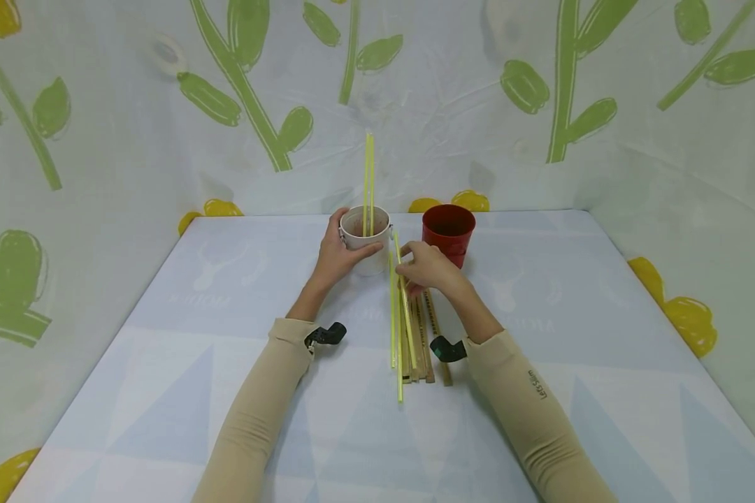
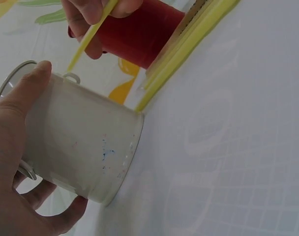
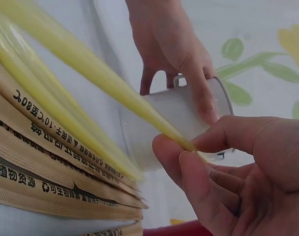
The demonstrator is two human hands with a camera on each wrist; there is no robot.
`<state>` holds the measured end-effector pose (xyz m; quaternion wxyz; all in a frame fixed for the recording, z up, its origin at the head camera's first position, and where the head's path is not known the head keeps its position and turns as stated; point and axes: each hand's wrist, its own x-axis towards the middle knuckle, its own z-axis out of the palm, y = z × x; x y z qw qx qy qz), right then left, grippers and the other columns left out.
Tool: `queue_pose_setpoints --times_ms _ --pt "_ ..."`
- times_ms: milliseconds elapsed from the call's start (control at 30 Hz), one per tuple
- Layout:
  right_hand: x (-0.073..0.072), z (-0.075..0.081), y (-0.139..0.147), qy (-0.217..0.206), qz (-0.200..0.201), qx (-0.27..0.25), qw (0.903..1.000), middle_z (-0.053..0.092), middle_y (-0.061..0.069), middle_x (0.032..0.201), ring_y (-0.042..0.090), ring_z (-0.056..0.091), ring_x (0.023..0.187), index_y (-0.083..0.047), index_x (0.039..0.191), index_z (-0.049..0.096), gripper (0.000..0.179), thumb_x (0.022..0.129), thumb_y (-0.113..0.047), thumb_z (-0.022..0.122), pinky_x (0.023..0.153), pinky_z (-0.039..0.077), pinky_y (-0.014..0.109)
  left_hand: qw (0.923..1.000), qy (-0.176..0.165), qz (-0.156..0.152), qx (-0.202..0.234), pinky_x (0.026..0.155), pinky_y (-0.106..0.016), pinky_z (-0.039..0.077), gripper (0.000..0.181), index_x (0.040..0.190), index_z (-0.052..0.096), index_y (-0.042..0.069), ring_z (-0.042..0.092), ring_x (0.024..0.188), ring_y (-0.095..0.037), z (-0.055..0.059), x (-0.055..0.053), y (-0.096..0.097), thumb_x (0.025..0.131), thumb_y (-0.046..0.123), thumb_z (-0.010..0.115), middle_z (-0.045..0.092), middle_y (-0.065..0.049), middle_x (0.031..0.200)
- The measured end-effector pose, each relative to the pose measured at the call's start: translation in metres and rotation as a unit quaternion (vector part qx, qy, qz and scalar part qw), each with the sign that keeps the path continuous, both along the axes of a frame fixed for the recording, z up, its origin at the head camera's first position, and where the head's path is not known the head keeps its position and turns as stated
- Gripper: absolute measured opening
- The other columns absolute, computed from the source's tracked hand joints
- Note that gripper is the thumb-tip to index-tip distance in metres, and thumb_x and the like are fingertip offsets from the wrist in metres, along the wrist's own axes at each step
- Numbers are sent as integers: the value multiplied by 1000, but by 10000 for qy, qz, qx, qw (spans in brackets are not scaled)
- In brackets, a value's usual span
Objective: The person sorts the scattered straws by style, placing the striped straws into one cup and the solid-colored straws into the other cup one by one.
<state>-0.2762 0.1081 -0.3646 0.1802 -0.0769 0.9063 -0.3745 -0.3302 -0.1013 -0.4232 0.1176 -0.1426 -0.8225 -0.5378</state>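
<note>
My left hand [image 1: 336, 257] grips a small white bucket [image 1: 372, 263] by its rim and side, the thumb across the front. Two yellow straws [image 1: 368, 178] stand upright inside it. To the bucket's right, my right hand [image 1: 433, 267] pinches one yellow straw [image 3: 117, 93] near its far end, between thumb and fingers. The straw slants above the table, its tip beside the bucket's rim in the left wrist view. Beneath it lie more yellow straws [image 1: 392, 321] and several brown printed paper sleeves [image 3: 66, 179], roughly side by side.
A red bucket [image 1: 456, 241] stands at the back, just behind my right hand. The table [image 1: 226, 363] has a pale blue patterned cover. A flower-printed curtain [image 1: 428, 105] hangs behind it and along both sides.
</note>
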Motion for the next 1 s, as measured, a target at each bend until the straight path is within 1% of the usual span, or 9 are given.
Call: queue_pose_setpoints --times_ms 133,300,433,567,667,733,800,867,1000 --pt "0 2 2 98 53 -154 9998 72 19 103 25 72 67 -5 141 45 50 94 -18 59 64 59 30 10000 -63 -15 42 104 -48 43 97 149 27 16 49 129 -26 1 1 0 74 32 86 48 -9 144" --pt "0 4 4 101 116 -278 9995 71 20 106 29 73 73 -6 144 41 59 91 -13 65 72 60 38 9999 -117 -38 71 105 -48 43 98 150 27 16 49 129 -25 0 1 0 74 33 86 47 -8 144" --pt "-1 6 4 135 116 -236 9996 70 20 110 32 73 81 -6 145 42 60 91 -14 65 78 60 40 9999 -123 -32 72 105 -48 43 97 149 27 19 49 129 -24 0 1 0 74 34 86 47 -7 144" --pt "0 7 6 430 128 -204 9988 70 19 111 32 73 86 -4 144 45 56 93 -17 65 78 60 38 9999 -122 -25 65 105 -47 43 96 149 27 23 49 129 -23 0 1 0 74 34 86 48 -6 143" --pt "0 7 7 643 130 -282 9975 70 19 110 33 72 87 -2 139 51 50 94 -18 65 77 60 39 9999 -110 -41 77 104 -48 44 96 149 27 22 50 128 -24 -1 1 0 74 35 86 48 -7 143" --pt "0 7 7 707 95 -335 9969 70 19 108 34 72 87 -2 135 55 45 94 -18 64 77 60 40 9999 -110 -57 105 104 -48 43 97 149 27 20 50 128 -24 -1 1 0 73 35 87 48 -7 143" --pt "0 7 6 726 48 -354 9967 70 19 107 34 72 86 -2 131 59 41 94 -18 63 77 60 41 9998 -104 -70 136 104 -48 43 97 149 27 19 50 128 -25 -1 1 0 74 35 87 48 -7 142" --pt "0 8 6 740 0 -336 9967 70 19 106 33 72 85 -3 128 60 37 95 -19 62 77 60 41 9998 -123 -84 159 105 -48 43 97 149 27 20 50 128 -24 -1 1 0 74 35 87 48 -7 143" --pt "-1 8 6 652 -82 -456 9968 71 19 104 33 73 81 -4 128 58 35 98 -22 58 76 60 44 9998 -144 -83 145 104 -48 44 96 149 27 23 50 129 -23 -1 1 0 74 34 86 48 -6 143"
